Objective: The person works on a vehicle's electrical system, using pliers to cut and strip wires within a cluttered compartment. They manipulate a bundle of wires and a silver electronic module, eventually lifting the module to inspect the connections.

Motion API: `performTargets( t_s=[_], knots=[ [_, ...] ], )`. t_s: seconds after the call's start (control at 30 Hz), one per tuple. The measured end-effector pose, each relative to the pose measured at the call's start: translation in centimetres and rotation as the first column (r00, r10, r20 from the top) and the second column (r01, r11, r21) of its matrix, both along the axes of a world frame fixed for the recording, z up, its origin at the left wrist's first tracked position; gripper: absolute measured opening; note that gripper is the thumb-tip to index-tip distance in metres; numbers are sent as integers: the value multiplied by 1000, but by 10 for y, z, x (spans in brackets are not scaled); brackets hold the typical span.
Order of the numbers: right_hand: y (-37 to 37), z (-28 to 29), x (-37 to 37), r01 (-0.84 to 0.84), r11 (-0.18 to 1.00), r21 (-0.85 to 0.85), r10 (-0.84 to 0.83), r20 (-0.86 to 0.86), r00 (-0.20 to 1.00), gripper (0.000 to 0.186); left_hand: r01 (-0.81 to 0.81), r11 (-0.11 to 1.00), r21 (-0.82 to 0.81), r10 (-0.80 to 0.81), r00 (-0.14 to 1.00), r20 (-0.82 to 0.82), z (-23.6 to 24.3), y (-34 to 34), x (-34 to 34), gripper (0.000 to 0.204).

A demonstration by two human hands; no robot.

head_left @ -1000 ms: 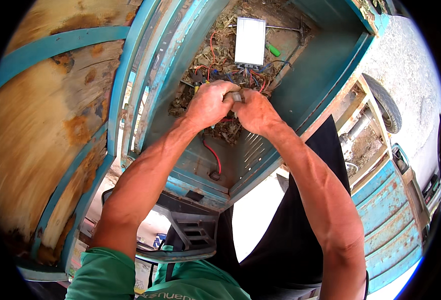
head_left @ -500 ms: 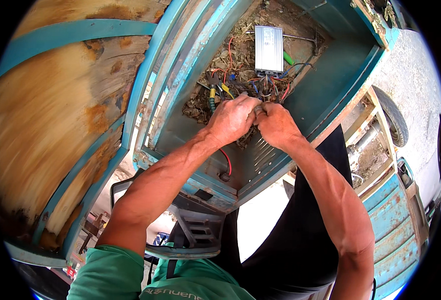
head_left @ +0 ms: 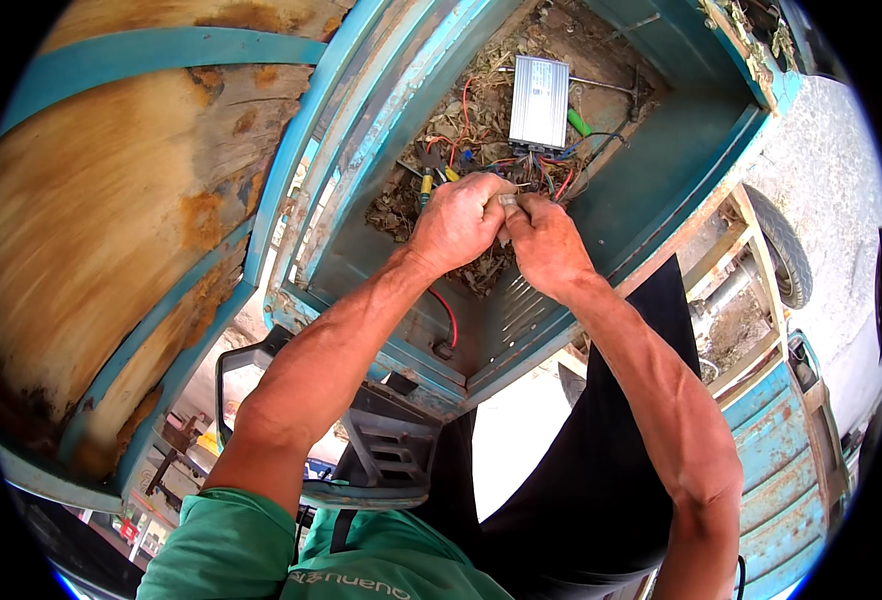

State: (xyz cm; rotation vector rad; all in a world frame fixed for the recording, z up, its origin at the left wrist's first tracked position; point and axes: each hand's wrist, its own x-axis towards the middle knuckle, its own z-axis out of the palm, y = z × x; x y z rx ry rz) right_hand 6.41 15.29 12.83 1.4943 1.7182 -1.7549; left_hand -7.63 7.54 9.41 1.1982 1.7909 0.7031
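My left hand point(head_left: 458, 218) and my right hand point(head_left: 549, 245) meet over the teal metal compartment point(head_left: 651, 165), fingertips pinched close together. Thin wires point(head_left: 535, 170) run from the end of a silver finned controller box point(head_left: 539, 100) toward my fingers. A wire seems to be pinched between them, though the fingers hide most of it. Just beyond my left hand lie pliers with yellow-and-green handles point(head_left: 426, 186), partly covered by it. Right of the controller box lies a green-handled tool point(head_left: 578, 122).
Dry leaves point(head_left: 389, 212) litter the compartment floor. A thick red cable point(head_left: 451, 315) rises through its near end. To the left leans a worn wooden panel with teal ribs point(head_left: 111, 240). A black plastic part point(head_left: 391, 450) sits close to my body, and a wheel point(head_left: 781, 245) stands at right.
My fingertips have shifted slightly and stay together, my right thumb now pointing farther up. The left hand covers more of the pliers. The whole view has moved a little.
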Motion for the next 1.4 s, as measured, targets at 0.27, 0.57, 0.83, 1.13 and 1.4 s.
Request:
performTargets(
  t_s=[0.27,0.57,0.83,1.13,1.4],
  knots=[
    [3,-2,5,172,977,-125,-176,-20,984,34,-227,947,-228,289,910,296,0,-19,-22,37],
    [-3,-12,4,414,883,-220,-432,-35,901,30,-283,575,-767,171,959,-226,-91,-58,-45,47],
    [-3,-20,0,444,862,-245,-486,-144,862,44,-399,697,-596,370,912,-177,-114,-54,-46,27],
    [-14,-50,0,522,853,-22,-513,-215,831,32,-449,612,-651,618,785,40,-5,-15,-22,16],
    [-1,-55,-5,553,830,77,-535,-170,827,33,-337,484,-807,780,585,223,90,-35,-11,19]
  ],
)
